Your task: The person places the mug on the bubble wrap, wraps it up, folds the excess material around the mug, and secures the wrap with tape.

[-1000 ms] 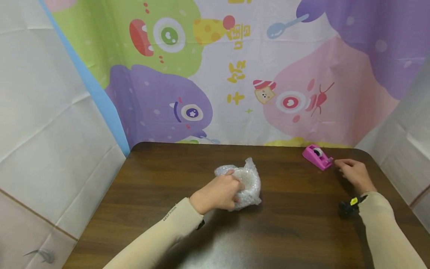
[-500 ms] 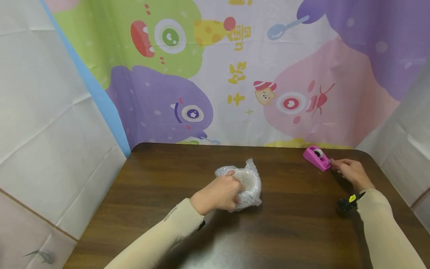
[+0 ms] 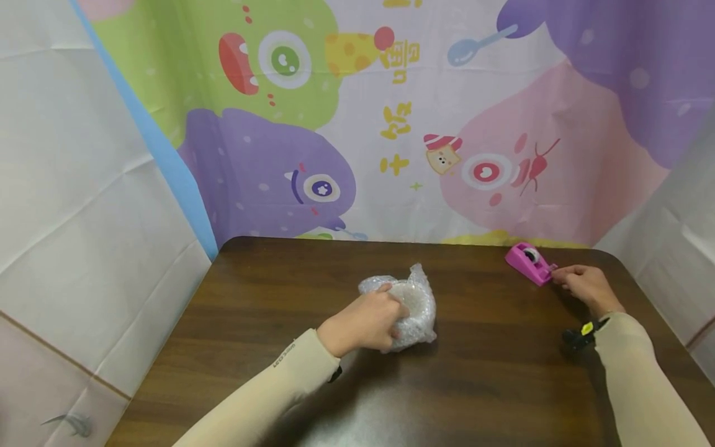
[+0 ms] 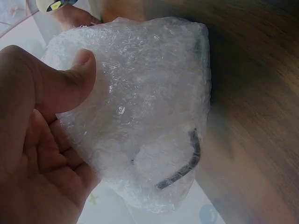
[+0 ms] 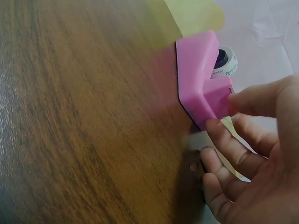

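In the head view my left hand (image 3: 363, 320) holds a bubble-wrapped bundle (image 3: 420, 304) on the table, its round, hollow top facing up. The left wrist view shows the thumb pressed on the bubble wrap (image 4: 135, 88) and the other fingers behind it. A dark curved line shows through the clear plastic; what is wrapped is hard to make out. At the far right, my right hand (image 3: 586, 288) is at the front of a pink tape dispenser (image 3: 526, 264). In the right wrist view thumb and forefinger pinch at its cutter (image 5: 230, 91), apparently on the clear tape's end.
The dark wooden table (image 3: 268, 285) carries the bundle and the dispenser. A cartoon-printed curtain (image 3: 357, 124) hangs along its back edge, with pale sheets (image 3: 84, 186) on both sides. A tape roll (image 5: 226, 63) sits in the dispenser.
My right hand has moved slightly left, from just beside the dispenser to its cutter end, where the fingers now touch it. The left hand and the bundle have stayed in place.
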Motion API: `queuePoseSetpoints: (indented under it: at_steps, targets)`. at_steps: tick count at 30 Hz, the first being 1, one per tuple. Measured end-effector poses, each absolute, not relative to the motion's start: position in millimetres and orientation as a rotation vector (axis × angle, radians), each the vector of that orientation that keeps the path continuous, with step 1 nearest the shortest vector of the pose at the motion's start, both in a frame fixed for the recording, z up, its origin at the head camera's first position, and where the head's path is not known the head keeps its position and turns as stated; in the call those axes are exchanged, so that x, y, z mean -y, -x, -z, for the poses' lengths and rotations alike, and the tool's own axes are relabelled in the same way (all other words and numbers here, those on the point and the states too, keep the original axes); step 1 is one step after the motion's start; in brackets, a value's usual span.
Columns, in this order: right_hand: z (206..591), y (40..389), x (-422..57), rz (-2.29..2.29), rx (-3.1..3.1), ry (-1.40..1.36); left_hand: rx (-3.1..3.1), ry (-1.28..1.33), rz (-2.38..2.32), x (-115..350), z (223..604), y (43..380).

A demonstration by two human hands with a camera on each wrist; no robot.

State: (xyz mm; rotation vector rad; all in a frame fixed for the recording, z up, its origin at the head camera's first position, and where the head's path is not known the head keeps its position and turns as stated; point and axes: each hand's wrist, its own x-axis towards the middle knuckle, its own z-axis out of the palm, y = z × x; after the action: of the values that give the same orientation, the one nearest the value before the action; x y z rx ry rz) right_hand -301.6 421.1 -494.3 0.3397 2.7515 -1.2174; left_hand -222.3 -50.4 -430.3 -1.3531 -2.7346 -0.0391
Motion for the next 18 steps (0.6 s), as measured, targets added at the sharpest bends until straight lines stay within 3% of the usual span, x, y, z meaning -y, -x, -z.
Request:
queuePoseSetpoints:
  at_steps: [18]
  targets:
    - [496.5,302.8,-422.9,1.011,-3.012,-0.193,2.737,1.355,0.027,50.3,430.7,221.5]
